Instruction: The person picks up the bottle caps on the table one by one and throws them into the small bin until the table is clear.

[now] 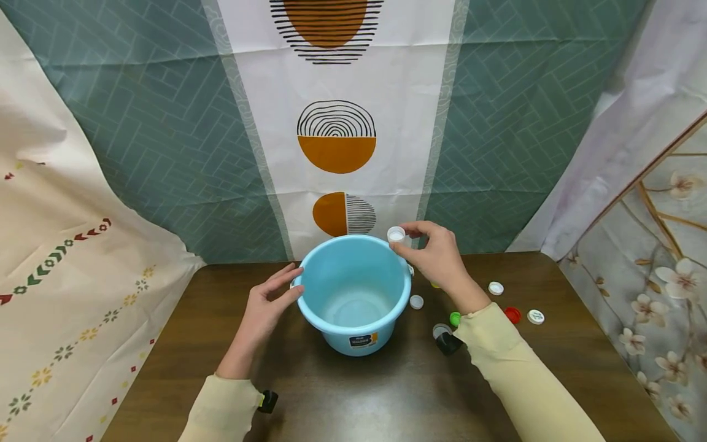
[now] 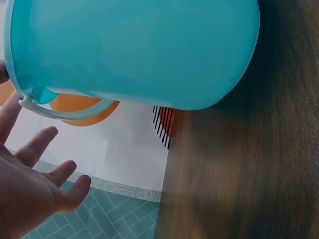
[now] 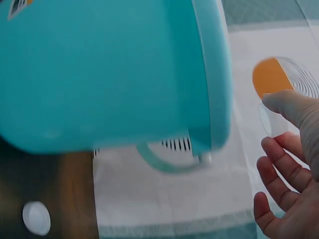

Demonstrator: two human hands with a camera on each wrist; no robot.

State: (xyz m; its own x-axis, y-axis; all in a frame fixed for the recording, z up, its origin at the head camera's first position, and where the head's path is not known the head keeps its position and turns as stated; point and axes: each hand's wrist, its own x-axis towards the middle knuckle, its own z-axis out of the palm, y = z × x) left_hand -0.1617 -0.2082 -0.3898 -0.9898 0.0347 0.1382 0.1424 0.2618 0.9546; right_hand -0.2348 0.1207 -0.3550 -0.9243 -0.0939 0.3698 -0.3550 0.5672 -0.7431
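A light blue bucket stands upright on the table, and no object shows inside it. My left hand touches its left rim with thumb and fingertips; in the left wrist view that hand has its other fingers spread beside the bucket handle. Above the bucket's right back rim, my right hand pinches a white cap between thumb and fingers. The right wrist view shows the same hand with the cap pale against the cloth, apart from the bucket wall.
On the brown table, right of the bucket, lie several caps: white ones, a red one, a green one and a pale one by the right wrist camera. Patterned cloths hang behind and at both sides.
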